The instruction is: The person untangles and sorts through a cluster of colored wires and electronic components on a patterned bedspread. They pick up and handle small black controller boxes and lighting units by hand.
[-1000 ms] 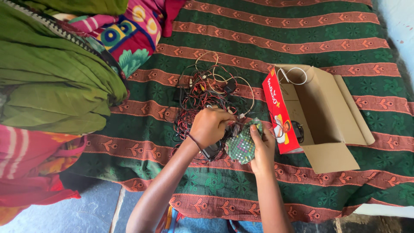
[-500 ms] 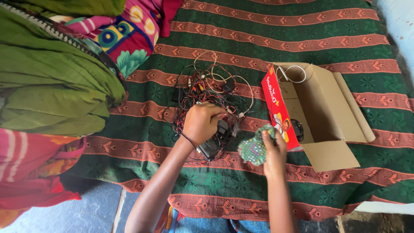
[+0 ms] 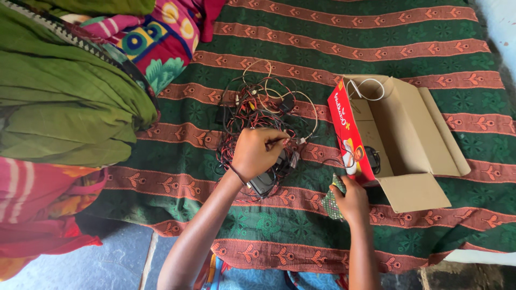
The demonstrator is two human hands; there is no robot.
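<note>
Head camera view, looking down at a person's two bare hands over a green and rust patterned bedspread (image 3: 376,43). The left hand (image 3: 257,153) is clenched around strands of a tangle of thin wires (image 3: 258,115), red, black and pale, pinching them at the tangle's near edge; the heap spreads away from the grip toward the far side of the bed, with a small black adapter (image 3: 263,183) just under the wrist. The wires look light, limp and easily snagged, so they would likely handle best gathered as a bundle or taken by a plug rather than by one strand. The right hand (image 3: 352,200) grasps a small green beaded pouch (image 3: 333,200), soft and flat, held on edge just at the near corner of an open cardboard box (image 3: 414,139). The box lies to the right of both grips, one red printed side facing the wires, its brown flaps folded outward. Inside it, a loop of white cable (image 3: 365,88) rests at the far end and a small dark device (image 3: 371,160) sits near the red wall. To the left of the left hand lie folded green fabric (image 3: 64,102) and bright pink patterned cloth (image 3: 156,37).
</note>
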